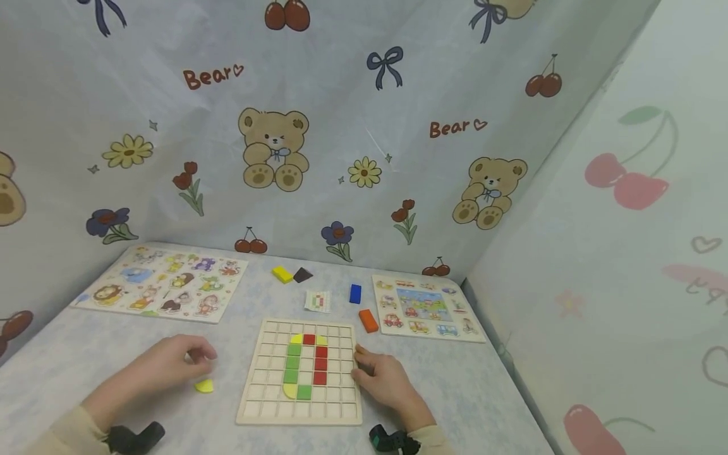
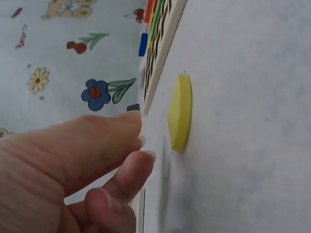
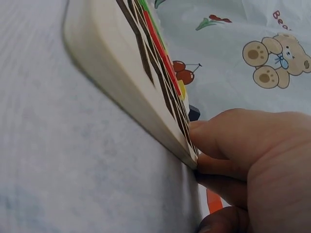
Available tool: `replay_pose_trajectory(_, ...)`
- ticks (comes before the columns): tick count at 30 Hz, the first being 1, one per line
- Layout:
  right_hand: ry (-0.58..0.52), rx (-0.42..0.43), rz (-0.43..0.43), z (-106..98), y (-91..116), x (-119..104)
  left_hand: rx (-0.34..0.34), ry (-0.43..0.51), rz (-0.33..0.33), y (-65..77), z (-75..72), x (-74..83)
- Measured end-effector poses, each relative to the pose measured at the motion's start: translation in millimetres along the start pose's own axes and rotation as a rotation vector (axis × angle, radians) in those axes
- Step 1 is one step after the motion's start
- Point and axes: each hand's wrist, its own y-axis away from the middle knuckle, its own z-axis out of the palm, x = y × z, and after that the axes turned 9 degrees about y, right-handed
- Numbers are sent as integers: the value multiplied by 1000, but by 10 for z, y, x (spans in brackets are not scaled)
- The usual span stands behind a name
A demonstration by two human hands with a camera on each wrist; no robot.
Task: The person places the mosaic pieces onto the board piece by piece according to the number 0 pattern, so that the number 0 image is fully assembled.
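A wooden grid board (image 1: 298, 421) lies before me, with green tiles (image 1: 292, 362), red tiles (image 1: 321, 364) and yellow quarter-round tiles (image 1: 291, 391) set in a loop in its squares. My right hand (image 1: 389, 382) pinches the board's right edge, thumb on top and fingers at the side, as the right wrist view shows. To the board's left, my left hand (image 1: 176, 360) hovers with loosely bent fingers and nothing between them. Just by its fingertips a loose yellow quarter-round tile (image 2: 181, 114) lies on the table, apart from the hand.
Behind the board lie a small pattern card (image 1: 317, 301) and yellow (image 1: 282, 274), dark (image 1: 303, 275), blue (image 1: 355, 294) and orange blocks (image 1: 368, 321). An animal puzzle board (image 1: 190, 284) lies back left, a vehicle puzzle board (image 1: 392, 306) back right. Printed curtains border the table.
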Motion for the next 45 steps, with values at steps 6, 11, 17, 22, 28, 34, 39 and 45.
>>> replay_pose_trajectory(6,17,-2,13,0,12,29,-50,75,-48,74,14,-114)
replay_pose_trajectory(11,23,13,3,10,10,62,-65,78,37,107,55,-120)
replay_pose_trajectory(17,0,10,3,24,7,67,-130,90,213,156,55,-190)
replay_pose_trajectory(22,8,13,7,37,8,56,-152,89,231,134,75,-239)
replay_pose_trajectory(28,0,8,-1,26,-4,40,-136,94,254,88,121,-268)
replay_pose_trajectory(34,-10,3,0,3,-6,10,-72,70,272,75,192,-199)
replay_pose_trajectory(39,-10,-1,6,-1,-1,-2,36,62,262,74,320,123)
replay_pose_trajectory(45,-13,-2,8,8,3,-5,37,62,212,31,632,671)
